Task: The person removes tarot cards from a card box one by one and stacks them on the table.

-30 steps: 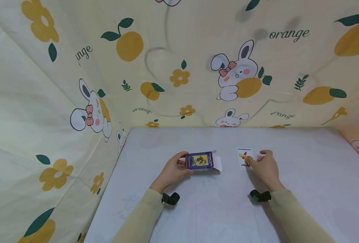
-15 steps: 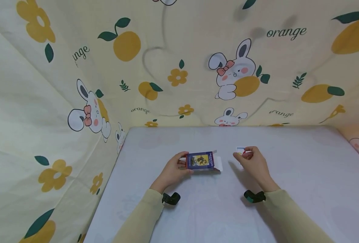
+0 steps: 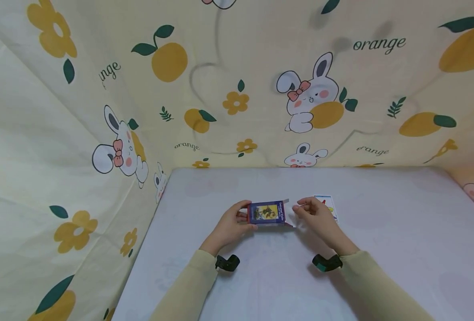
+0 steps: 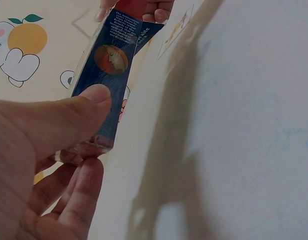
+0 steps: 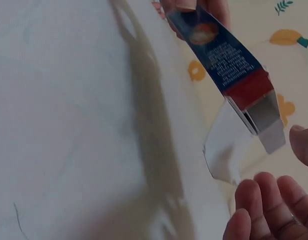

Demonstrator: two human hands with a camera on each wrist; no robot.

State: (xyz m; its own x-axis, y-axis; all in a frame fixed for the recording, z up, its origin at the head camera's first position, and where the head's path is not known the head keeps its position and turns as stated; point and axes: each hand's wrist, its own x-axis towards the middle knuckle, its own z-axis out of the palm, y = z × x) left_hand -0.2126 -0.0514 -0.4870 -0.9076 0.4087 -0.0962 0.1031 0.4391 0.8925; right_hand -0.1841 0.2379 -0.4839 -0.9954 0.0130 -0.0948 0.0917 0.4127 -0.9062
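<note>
My left hand grips a small blue card box by its closed end, its thumb along the narrow side. The box is tilted up off the table, with a yellow picture on its front. At the other end the mouth is open, and a white flap sticks out. Close to that flap is my right hand, thumb and fingers apart, with nothing between them. Behind the right hand, a picture card lies face up on the table, partly covered by the hand in the head view.
The white tabletop ends at a cream cloth backdrop printed with rabbits and oranges. Another such cloth rises along the left. Dark wrist-worn cameras sit at both cuffs.
My right hand has moved left from over the picture card to the box's open end, leaving the card on the table. The left hand and the box have barely shifted.
</note>
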